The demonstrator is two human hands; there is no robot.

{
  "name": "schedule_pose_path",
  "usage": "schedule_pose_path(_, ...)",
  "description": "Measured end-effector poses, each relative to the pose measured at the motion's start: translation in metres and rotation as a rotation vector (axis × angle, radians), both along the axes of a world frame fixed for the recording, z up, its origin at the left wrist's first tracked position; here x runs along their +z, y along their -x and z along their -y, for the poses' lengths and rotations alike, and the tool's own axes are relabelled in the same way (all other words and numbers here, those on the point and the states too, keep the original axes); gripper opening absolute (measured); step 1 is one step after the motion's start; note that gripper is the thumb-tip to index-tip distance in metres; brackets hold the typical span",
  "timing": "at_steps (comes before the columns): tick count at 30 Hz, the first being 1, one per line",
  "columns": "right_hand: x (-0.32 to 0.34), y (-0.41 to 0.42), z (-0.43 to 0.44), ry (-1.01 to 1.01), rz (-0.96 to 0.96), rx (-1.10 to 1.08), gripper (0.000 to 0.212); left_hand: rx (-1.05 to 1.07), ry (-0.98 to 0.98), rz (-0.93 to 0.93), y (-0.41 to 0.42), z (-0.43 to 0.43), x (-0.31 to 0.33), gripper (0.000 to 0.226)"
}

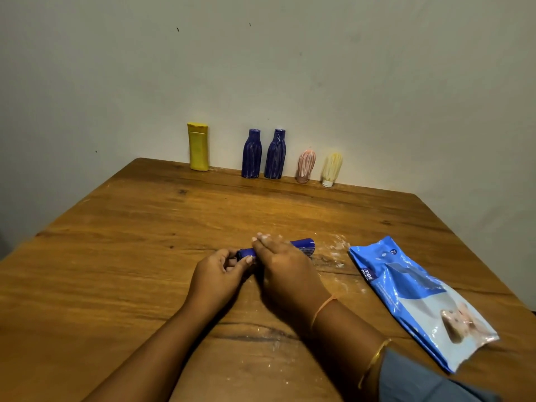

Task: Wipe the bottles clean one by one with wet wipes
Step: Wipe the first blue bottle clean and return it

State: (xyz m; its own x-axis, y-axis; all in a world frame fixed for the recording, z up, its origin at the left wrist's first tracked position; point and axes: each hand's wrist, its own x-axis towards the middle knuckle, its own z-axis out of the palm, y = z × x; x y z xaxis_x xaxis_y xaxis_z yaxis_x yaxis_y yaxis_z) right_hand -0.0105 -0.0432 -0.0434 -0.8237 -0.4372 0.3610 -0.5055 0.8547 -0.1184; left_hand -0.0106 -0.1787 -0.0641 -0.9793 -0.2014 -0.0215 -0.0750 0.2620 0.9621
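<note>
Toward the near side of the surface [145, 242], a blue bottle [303, 244] lies on its side under both hands.
The left hand [220, 274] pinches its neck end with curled fingers. The right hand [284, 268] rests flat across its body, fingers straight, and the base pokes out rightward. A wipes pack [414, 297] lies nearby, further right.

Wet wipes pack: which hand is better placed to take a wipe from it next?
Right, probably. The wet wipes pack lies to the right, nearer the right hand, which rests flat on the blue bottle. The left hand pinches the bottle's neck end and can steady it.
</note>
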Motion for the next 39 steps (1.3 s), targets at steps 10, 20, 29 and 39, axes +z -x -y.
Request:
schedule_pose_path(10,0.006,0.028,-0.044,0.022,0.184,-0.299,0.048,-0.043,-0.162,-0.048,-0.003,-0.002,0.006,0.035)
schedule_pose_path(20,-0.001,-0.001,0.004,0.073,0.119,-0.062,0.052,-0.093,-0.215,-0.087,-0.007,-0.004,0.005,0.028)
schedule_pose_path(29,0.005,0.013,-0.042,0.063,0.091,-0.227,0.046,-0.089,-0.340,-0.100,-0.001,0.000,0.007,0.019)
schedule_pose_path(39,0.003,-0.002,0.002,0.090,0.057,-0.142,0.051,-0.093,-0.209,-0.086,-0.006,-0.006,0.005,0.041)
